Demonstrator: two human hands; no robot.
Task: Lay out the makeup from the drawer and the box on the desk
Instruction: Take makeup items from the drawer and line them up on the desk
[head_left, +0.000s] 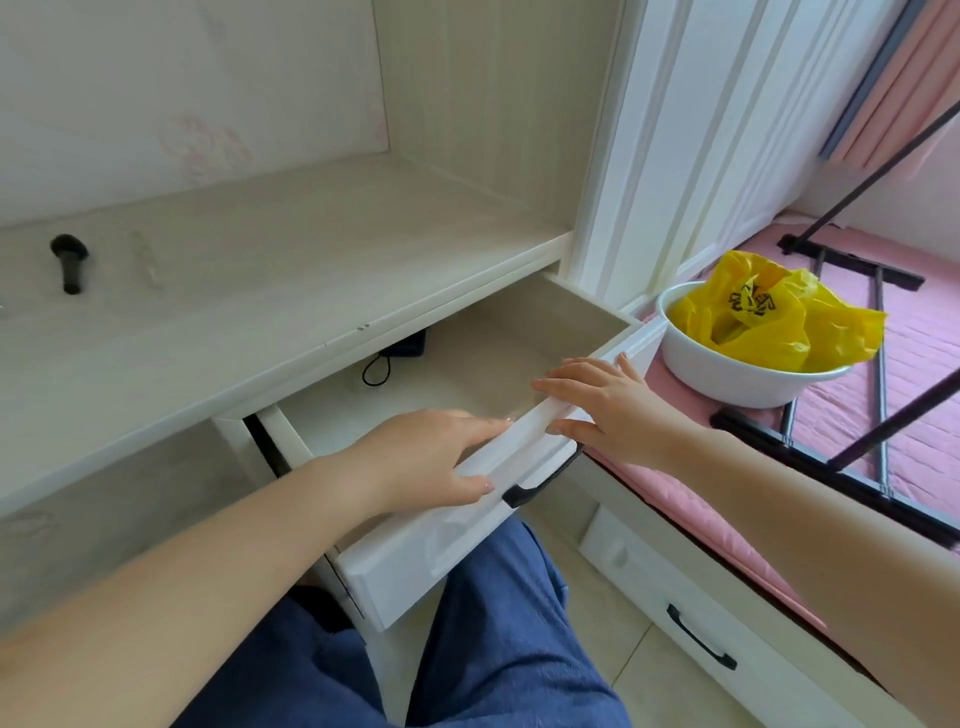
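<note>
1. The white wooden drawer (467, 358) stands pulled out; only a small black corded item (400, 351) shows at its back.
2. Left hand (426, 462) and right hand (608, 410) rest on its front rail, grip loose, holding nothing.
3. A black makeup brush (69, 262) and a clear tube (145, 265) already lie on the pale wood counter (291, 270); no box is visible.

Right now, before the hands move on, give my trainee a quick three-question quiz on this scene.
1. True or false: the drawer is open.
2. What lies on the desk: A) a black brush, B) a red comb, C) a mirror?
3. What fills the white bowl?

Key:
1. True; the left hand and right hand rest on its front.
2. A, the black brush.
3. A yellow bag.
</note>
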